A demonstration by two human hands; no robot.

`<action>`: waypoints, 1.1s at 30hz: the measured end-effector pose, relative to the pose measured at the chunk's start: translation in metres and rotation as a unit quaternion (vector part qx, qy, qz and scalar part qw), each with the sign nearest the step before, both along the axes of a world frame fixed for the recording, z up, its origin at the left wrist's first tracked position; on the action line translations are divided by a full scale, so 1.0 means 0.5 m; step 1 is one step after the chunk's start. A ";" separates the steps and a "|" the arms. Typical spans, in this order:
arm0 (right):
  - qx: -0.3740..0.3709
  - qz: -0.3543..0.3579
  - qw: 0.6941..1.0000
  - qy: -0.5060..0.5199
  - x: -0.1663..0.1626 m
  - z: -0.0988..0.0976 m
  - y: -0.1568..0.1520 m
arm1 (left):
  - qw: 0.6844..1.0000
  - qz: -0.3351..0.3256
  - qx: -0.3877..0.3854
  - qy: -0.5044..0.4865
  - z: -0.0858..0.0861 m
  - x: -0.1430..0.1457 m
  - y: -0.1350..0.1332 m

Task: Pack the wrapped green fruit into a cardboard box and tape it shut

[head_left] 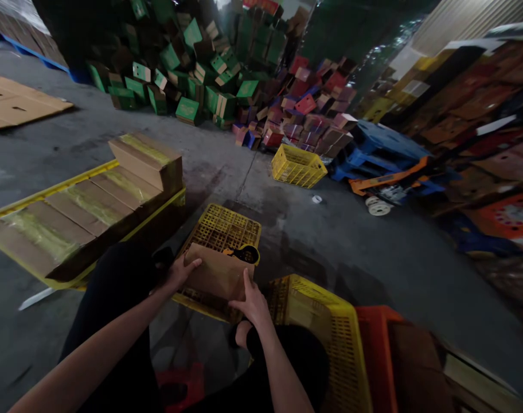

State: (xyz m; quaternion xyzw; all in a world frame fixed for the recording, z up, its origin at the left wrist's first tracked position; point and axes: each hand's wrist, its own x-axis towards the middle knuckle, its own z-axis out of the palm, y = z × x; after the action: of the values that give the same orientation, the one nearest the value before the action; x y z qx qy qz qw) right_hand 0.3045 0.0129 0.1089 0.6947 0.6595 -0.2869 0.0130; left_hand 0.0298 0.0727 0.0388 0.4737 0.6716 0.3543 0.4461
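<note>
A brown cardboard box (216, 275) rests tilted on an upturned yellow plastic crate (227, 221) between my knees. My left hand (182, 272) grips the box at its left end, thumb along the top edge. At the right end my right hand (252, 298) clasps it, with the index finger up the side and the thumb on the near face. Just behind the box lies a tape dispenser (245, 253), black with a yellow rim, partly hidden by the cardboard.
Taped cartons (85, 203) fill a yellow crate on my left. Another yellow crate (356, 344) and an orange crate (375, 321) stand close on my right. Beyond are a yellow basket (299, 166), a pallet jack (388, 178), blue pallets (377, 143) and heaped green boxes (188, 109).
</note>
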 end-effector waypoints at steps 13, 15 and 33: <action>0.008 -0.044 0.998 0.040 -0.024 0.007 -0.005 | 1.000 0.012 -0.019 0.009 -0.003 -0.004 0.004; 0.018 -0.046 0.997 0.067 -0.021 -0.002 -0.011 | 1.000 0.011 -0.025 -0.009 -0.001 -0.005 0.003; 0.089 -0.083 0.993 0.007 0.019 0.003 0.195 | 0.998 0.011 -0.002 -0.057 0.007 0.002 0.002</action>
State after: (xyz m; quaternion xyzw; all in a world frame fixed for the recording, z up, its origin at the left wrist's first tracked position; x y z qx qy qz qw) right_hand 0.3141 0.1102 0.1106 0.7433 0.6228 -0.2316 -0.0773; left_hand 0.0307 0.0737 0.0421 0.4445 0.6508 0.3842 0.4810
